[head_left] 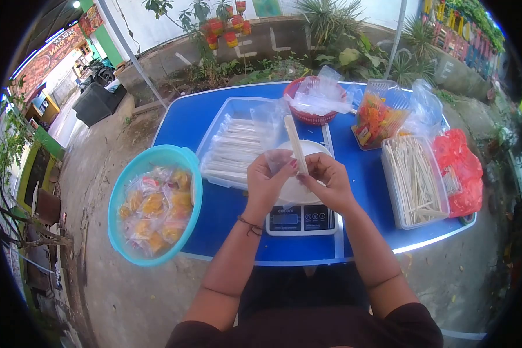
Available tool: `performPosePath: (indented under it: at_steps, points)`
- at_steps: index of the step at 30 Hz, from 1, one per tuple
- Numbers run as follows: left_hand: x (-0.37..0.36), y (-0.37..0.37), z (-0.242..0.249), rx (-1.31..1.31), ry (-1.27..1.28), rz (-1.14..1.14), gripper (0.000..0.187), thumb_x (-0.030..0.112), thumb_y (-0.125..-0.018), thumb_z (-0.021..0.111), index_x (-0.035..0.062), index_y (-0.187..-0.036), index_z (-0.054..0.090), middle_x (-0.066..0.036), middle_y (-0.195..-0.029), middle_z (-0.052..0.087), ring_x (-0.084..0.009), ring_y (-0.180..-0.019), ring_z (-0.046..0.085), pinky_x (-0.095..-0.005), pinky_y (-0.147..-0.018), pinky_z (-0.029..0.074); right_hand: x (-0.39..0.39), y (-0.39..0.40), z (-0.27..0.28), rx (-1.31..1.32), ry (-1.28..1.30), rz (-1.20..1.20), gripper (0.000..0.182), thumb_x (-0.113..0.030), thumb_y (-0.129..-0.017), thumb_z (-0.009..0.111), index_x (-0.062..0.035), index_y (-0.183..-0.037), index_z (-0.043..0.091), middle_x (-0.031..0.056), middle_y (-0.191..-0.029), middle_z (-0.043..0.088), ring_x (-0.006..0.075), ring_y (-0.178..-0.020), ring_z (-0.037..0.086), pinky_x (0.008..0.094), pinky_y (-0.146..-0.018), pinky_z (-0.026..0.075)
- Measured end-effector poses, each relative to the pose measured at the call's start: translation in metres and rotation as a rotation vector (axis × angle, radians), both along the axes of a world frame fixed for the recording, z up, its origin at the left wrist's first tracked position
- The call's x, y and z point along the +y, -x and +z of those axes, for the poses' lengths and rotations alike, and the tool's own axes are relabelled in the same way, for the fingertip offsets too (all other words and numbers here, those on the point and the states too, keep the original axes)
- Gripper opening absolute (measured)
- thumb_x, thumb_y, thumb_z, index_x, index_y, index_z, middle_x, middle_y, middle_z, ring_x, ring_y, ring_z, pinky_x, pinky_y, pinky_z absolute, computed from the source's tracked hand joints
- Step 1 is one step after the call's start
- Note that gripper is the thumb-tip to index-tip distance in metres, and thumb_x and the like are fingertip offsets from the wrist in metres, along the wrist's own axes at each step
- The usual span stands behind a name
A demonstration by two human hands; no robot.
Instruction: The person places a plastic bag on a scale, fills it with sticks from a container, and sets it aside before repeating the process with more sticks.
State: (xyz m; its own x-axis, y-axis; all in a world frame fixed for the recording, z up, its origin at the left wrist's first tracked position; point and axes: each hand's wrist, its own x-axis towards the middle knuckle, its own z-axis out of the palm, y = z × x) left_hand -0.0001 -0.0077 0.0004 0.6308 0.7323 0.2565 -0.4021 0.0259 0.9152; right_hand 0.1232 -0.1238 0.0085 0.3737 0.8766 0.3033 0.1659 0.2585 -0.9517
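Both hands meet over a white kitchen scale (300, 226) with a round white plate (311, 146) on top. Pinched between them is a slim upright bundle of pale sticks (293, 134). My left hand (268, 181) is closed, its thumb against the bundle and a clear plastic bag (277, 160) at its fingers. From the other side, the closed fingers of my right hand (330, 180) grip the lower part of the sticks. A clear tub (233, 100) of packed stick bundles lies behind my left hand. Loose pale sticks (413, 177) fill another tub on the right.
At the left edge of the blue table (177, 116) is a turquoise basin (117, 232) of bagged yellow-orange food. Along the back are a red basket (313, 119) with plastic bags and a clear container (383, 113) of colourful packets. A red plastic bag (467, 165) lies far right.
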Motion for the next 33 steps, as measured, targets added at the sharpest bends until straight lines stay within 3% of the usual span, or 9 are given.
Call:
performPosePath:
  at_steps: [7, 13, 16, 22, 28, 33]
  points:
    - [0.002, 0.002, 0.002, -0.024, 0.033, -0.011, 0.026, 0.000, -0.084, 0.071, -0.0041, -0.109, 0.064, -0.011, -0.100, 0.070, -0.0150, -0.091, 0.067, -0.0282, -0.081, 0.055, 0.000, 0.002, -0.001, 0.144, 0.012, 0.063, 0.020, 0.003, -0.092, 0.054, 0.0015, -0.112, 0.051, 0.0054, -0.091, 0.064, 0.0082, -0.077, 0.063, 0.0222, -0.066, 0.052]
    - [0.002, 0.001, 0.005, 0.002, 0.066, 0.027, 0.025, -0.003, -0.084, 0.069, -0.0054, -0.109, 0.065, -0.013, -0.099, 0.071, -0.0165, -0.089, 0.068, -0.0277, -0.081, 0.055, -0.001, 0.002, 0.002, 0.141, 0.074, 0.056, 0.019, 0.001, -0.094, 0.052, -0.0002, -0.112, 0.051, 0.0054, -0.087, 0.064, 0.0065, -0.067, 0.059, 0.0215, -0.060, 0.050]
    - [0.001, 0.001, 0.006, -0.027, 0.084, 0.031, 0.025, -0.004, -0.083, 0.069, -0.0062, -0.108, 0.066, -0.013, -0.097, 0.071, -0.0173, -0.089, 0.069, -0.0276, -0.080, 0.055, -0.002, 0.000, 0.004, 0.169, 0.103, 0.067, 0.021, 0.002, -0.092, 0.054, -0.0013, -0.113, 0.052, 0.0057, -0.090, 0.064, 0.0065, -0.073, 0.060, 0.0212, -0.059, 0.048]
    - [0.004, 0.001, 0.001, -0.074, 0.112, 0.035, 0.025, -0.006, -0.083, 0.066, -0.0068, -0.108, 0.065, -0.015, -0.097, 0.071, -0.0194, -0.089, 0.069, -0.0285, -0.080, 0.055, -0.001, 0.003, 0.000, 0.081, 0.084, 0.033, 0.024, 0.002, -0.092, 0.054, 0.0002, -0.115, 0.050, 0.0065, -0.088, 0.065, 0.0078, -0.069, 0.062, 0.0224, -0.062, 0.051]
    - [0.006, 0.002, -0.001, -0.054, 0.128, 0.007, 0.023, -0.006, -0.086, 0.064, -0.0067, -0.108, 0.065, -0.014, -0.101, 0.069, -0.0199, -0.093, 0.069, -0.0275, -0.082, 0.055, 0.002, 0.011, 0.000, -0.134, -0.035, -0.080, 0.028, 0.003, -0.092, 0.055, 0.0006, -0.120, 0.052, 0.0090, -0.096, 0.068, 0.0100, -0.080, 0.065, 0.0219, -0.068, 0.052]
    - [0.005, 0.002, -0.001, -0.092, 0.132, 0.042, 0.022, -0.005, -0.086, 0.063, -0.0069, -0.108, 0.064, -0.014, -0.101, 0.069, -0.0187, -0.092, 0.068, -0.0274, -0.083, 0.055, -0.001, 0.011, 0.000, -0.158, -0.010, -0.106, 0.029, 0.004, -0.090, 0.056, 0.0016, -0.120, 0.056, 0.0086, -0.094, 0.069, 0.0089, -0.082, 0.065, 0.0219, -0.068, 0.051]
